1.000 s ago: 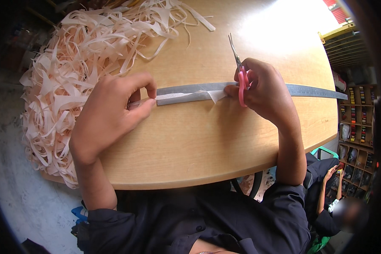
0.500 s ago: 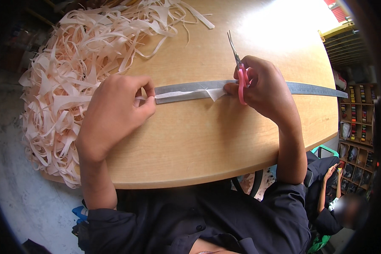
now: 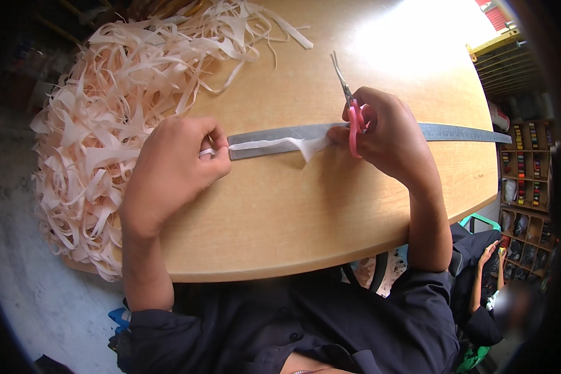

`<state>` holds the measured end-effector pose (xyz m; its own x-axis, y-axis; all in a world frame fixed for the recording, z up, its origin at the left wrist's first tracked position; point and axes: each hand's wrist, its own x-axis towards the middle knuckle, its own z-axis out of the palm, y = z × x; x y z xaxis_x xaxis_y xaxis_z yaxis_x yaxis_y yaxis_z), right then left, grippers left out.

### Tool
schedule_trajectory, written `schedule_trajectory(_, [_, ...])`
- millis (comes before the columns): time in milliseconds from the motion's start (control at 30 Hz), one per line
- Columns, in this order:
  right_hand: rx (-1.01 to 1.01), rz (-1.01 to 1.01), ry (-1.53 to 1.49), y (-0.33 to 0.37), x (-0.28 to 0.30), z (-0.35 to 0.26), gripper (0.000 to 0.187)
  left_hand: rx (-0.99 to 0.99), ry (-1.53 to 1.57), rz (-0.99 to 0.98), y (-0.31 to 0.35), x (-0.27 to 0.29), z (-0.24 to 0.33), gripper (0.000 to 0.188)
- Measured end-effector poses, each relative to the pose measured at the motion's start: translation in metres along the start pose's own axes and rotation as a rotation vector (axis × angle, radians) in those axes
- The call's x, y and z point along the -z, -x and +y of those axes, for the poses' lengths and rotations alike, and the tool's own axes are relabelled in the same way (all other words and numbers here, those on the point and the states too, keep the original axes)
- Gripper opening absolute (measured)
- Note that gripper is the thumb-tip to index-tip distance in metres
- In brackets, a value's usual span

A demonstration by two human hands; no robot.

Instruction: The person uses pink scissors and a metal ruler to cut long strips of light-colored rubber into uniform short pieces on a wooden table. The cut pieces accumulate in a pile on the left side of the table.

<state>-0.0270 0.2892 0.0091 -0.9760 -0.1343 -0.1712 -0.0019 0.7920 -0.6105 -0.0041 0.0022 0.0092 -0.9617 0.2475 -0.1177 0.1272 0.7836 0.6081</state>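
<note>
Between my hands a thin white fabric strip [image 3: 269, 144] stretches over a grey metal ruler [image 3: 461, 133] lying across the table. My left hand [image 3: 184, 165] pinches the strip's left end between thumb and fingers, at the ruler's left end. My right hand [image 3: 383, 128] has pink-handled scissors [image 3: 354, 118] hooked in its fingers, their metal blades pointing up and away. Its thumb and a fingertip, near the ruler, hold the strip's wider, crumpled right end. Part of the ruler is hidden under the right hand.
A big heap of pale peach fabric strips [image 3: 106, 124] covers the table's left side, some hanging over the edge. The wooden table [image 3: 280, 218] has a curved front edge. At right, another person [image 3: 480, 299] sits near shelves of coloured spools [image 3: 527, 168].
The strip has narrowed and pulled tighter, its loose corner shifting slightly left and down. My left hand has moved slightly down; the scissors tilt a little more to the left.
</note>
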Motion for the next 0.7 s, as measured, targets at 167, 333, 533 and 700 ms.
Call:
schedule_trajectory(167, [0.214, -0.037, -0.560, 0.004, 0.002, -0.007, 0.043, -0.172, -0.168, 0.117, -0.001, -0.003, 0.000, 0.012])
schedule_trajectory(333, [0.121, -0.720, -0.924, 0.025, 0.002, -0.020, 0.053, -0.532, -0.226, 0.354, -0.006, -0.004, 0.004, 0.012])
schedule_trajectory(533, [-0.018, -0.939, -0.830, 0.029, -0.011, -0.026, 0.065, -0.647, -0.291, 0.440, -0.006, -0.005, 0.011, 0.018])
schedule_trajectory(700, [0.000, -0.901, -0.831, 0.030, -0.013, -0.024, 0.069, -0.683, -0.303, 0.479, -0.006, -0.009, 0.012, 0.019])
